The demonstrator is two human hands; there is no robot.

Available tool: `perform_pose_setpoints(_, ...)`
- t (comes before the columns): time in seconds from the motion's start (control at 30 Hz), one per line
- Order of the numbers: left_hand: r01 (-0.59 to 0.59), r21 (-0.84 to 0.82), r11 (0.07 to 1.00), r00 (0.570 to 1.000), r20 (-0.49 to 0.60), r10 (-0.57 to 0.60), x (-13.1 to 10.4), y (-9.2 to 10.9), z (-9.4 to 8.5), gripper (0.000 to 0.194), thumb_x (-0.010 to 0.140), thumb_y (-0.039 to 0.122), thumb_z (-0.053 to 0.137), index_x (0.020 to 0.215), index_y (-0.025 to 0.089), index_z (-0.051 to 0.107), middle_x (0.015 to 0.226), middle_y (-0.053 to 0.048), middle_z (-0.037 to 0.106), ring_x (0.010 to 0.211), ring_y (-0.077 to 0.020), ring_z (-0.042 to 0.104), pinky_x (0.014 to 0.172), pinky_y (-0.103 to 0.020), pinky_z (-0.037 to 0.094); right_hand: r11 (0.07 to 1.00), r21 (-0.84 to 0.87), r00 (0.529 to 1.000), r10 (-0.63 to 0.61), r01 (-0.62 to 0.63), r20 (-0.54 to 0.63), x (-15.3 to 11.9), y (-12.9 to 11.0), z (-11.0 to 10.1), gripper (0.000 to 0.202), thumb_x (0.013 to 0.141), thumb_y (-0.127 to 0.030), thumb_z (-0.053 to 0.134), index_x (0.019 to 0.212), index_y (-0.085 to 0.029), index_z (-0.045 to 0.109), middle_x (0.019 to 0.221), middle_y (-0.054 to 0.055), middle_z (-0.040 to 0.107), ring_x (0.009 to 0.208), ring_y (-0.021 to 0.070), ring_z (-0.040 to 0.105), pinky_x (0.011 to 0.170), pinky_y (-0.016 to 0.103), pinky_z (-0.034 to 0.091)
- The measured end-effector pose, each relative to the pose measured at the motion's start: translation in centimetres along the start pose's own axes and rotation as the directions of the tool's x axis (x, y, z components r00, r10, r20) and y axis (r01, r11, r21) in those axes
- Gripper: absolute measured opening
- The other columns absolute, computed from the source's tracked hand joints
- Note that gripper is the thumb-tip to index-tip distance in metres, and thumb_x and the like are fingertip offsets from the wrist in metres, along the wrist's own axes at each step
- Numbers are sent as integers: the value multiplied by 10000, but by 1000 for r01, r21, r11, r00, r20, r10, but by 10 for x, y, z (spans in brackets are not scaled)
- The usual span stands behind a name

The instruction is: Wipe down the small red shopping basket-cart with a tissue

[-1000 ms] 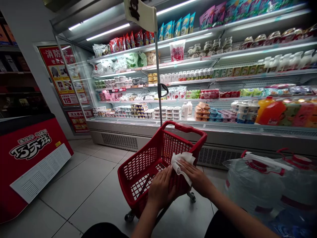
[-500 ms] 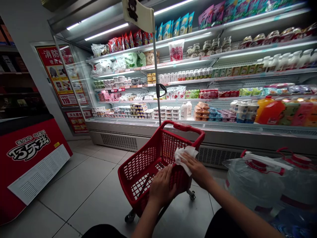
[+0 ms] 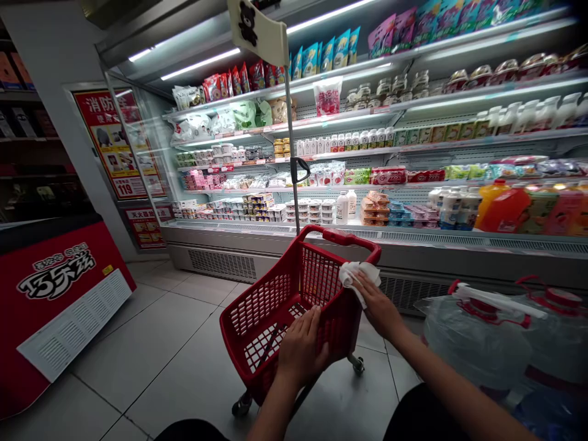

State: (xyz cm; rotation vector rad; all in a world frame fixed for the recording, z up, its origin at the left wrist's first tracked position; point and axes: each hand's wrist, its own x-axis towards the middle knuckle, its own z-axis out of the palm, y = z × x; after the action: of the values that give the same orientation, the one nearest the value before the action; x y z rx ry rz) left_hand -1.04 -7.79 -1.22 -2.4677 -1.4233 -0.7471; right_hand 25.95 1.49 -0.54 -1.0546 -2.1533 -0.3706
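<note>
White cloth [image 3: 362,277] pressed under right hand [image 3: 374,301], against upper rim of red cart [image 3: 275,318], near its handle [image 3: 351,237]. Cloth lies under the fingers, partly spread past them; no full grip can be confirmed. Left hand [image 3: 301,346] is laid open on the cart's near rim, apart from cloth. Cart is stood on tiled floor [image 3: 160,361].

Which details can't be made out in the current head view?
Head view:
- Underside of the crumpled white wipe: hidden by its folds and the right hand.
- Rim of the red plastic shopping cart beneath the left hand: covered by that hand.
- Farthest-right large clear plastic jug: cut off by the right edge.
- Wording on the small red-and-white shelf tags: too small.
</note>
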Motion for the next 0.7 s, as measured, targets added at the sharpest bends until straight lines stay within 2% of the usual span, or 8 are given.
perform_pose_setpoints(0.1, 2, 25, 1000, 1000, 24, -3, 2, 0, 1, 827, 900, 386, 583, 1618, 127, 264, 1654, -168, 367, 1467, -319, 461, 1181, -483, 433, 986, 90, 985, -150, 143, 81, -8, -33, 8, 777, 914, -40, 414, 1644, -267, 274, 1657, 51, 392, 1547, 214, 314, 1224, 446, 402)
perform_pose_setpoints(0.17, -13, 37, 999, 999, 45, 11, 3, -1, -2, 843, 933, 420, 574, 1633, 122, 212, 1678, -179, 306, 1490, -319, 430, 1178, -477, 434, 966, 122, 961, -243, 228, 132, -8, -34, 8, 794, 900, -26, 418, 1641, -272, 280, 1650, 44, 405, 1535, 200, 339, 1213, 420, 417)
perform_pose_setpoints(0.23, -30, 49, 998, 998, 59, 27, 2, -4, -6, 847, 965, 419, 559, 1650, 137, 149, 1696, -169, 257, 1511, -305, 397, 1176, -463, 434, 974, 86, 967, -220, 210, 126, -1, -13, 4, 813, 888, -13, 398, 1645, -276, 264, 1646, 39, 411, 1531, 188, 346, 1213, 422, 415)
perform_pose_setpoints(0.37, -52, 98, 994, 995, 88, 43, -14, -19, -20, 765, 1025, 390, 505, 1666, 255, 109, 1707, -101, 263, 1502, -272, 418, 1170, -458, 441, 997, -37, 996, -68, 71, 65, 20, 58, -5, 817, 882, -11, 364, 1655, -237, 227, 1674, 67, 354, 1556, 207, 289, 1233, 469, 373)
perform_pose_setpoints(0.47, -72, 120, 990, 992, 109, 59, -33, -37, -34, 698, 1052, 368, 469, 1658, 350, 124, 1694, -38, 317, 1477, -242, 454, 1167, -442, 448, 999, -50, 998, 0, 3, 60, 30, 81, -3, 770, 909, -48, 374, 1648, -223, 250, 1678, 74, 347, 1562, 210, 273, 1244, 476, 352)
perform_pose_setpoints(0.57, -52, 112, 992, 991, 125, 38, -48, -51, -44, 670, 1064, 336, 453, 1648, 402, 131, 1679, 1, 354, 1455, -216, 481, 1158, -411, 461, 1000, 2, 998, 30, -31, 61, 29, 59, 8, 700, 934, -77, 385, 1618, -220, 338, 1654, 75, 395, 1558, 211, 284, 1250, 479, 345)
perform_pose_setpoints(0.63, -38, 103, 994, 990, 137, 24, -52, -53, -48, 677, 1067, 345, 447, 1651, 398, 107, 1681, 2, 348, 1461, -218, 473, 1175, -420, 446, 998, 64, 996, -10, 5, 93, 23, 22, 16, 661, 934, -69, 391, 1577, -215, 419, 1633, 78, 432, 1550, 215, 308, 1249, 480, 349)
perform_pose_setpoints(0.7, -23, 97, 995, 992, 127, 10, -51, -50, -47, 700, 1070, 373, 440, 1659, 363, 62, 1686, -16, 335, 1484, -225, 442, 1198, -433, 419, 989, 140, 987, -74, 54, 139, 14, -25, 24, 665, 911, -38, 396, 1549, -212, 464, 1623, 78, 448, 1539, 212, 333, 1239, 475, 368)
